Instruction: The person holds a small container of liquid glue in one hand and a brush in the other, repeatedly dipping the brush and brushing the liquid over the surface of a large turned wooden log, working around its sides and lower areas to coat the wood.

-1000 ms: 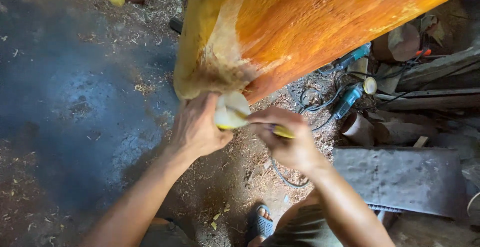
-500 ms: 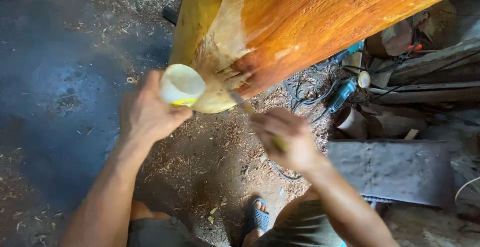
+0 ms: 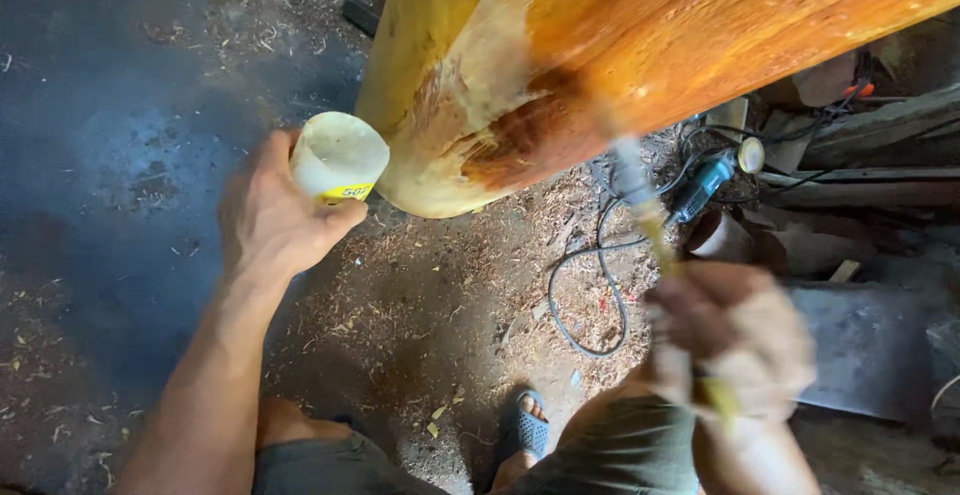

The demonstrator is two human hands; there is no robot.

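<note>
A: Hands first. Left hand (image 3: 275,217) grip status?

B: Fingers wrapped around a small white cup (image 3: 338,158) with a yellow band at the bottom. Cup is tilted, open mouth facing up toward the camera. Grip closed on it from the left and below.

A: Right hand (image 3: 735,340)?

B: Fist closed around a brush (image 3: 650,220), yellow handle. Handle pokes out below the fist, bristle end points up and left of the grip. Heavy motion blur on hand and brush, so finger detail is unreadable.

A: Brush touching anything?

B: Tip sits at the lower edge of the big orange log (image 3: 640,45). Cannot tell whether it touches, too blurred.

A: Cup relative to log?

B: Just right of the left grip is the log's rounded end, pale with a dark wet patch. Cup rim is just beside it, contact unclear.

A: Surroundings?

B: Dirt floor (image 3: 120,155) under both hands, sawdust and chips all over. Black cable (image 3: 590,295) loops between the hands. Teal power tool (image 3: 700,187) above the right grip, by stacked planks. Blue sandal (image 3: 524,433) below, between the forearms.
</note>
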